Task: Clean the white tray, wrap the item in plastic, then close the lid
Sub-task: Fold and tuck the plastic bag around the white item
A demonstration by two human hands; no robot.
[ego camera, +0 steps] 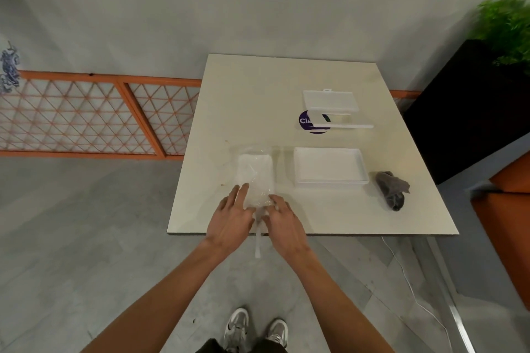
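Near the tabletop's front edge, left hand [229,218] lay with straight fingers on the plastic-wrapped item [255,178], right hand [284,218] bent-fingered at its near end, grip unclear, with white tray [332,181] just right and cloth [393,189] beyond it.

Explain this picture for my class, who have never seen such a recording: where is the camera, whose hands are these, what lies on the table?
There is no machine: one camera, worn on a person's head, looks down at their hands. On the cream table lie a white item in clear plastic wrap, a white rectangular tray, a grey cloth and an open clear plastic box. The left hand and right hand touch the wrapped item's near end; whether the right pinches is unclear.
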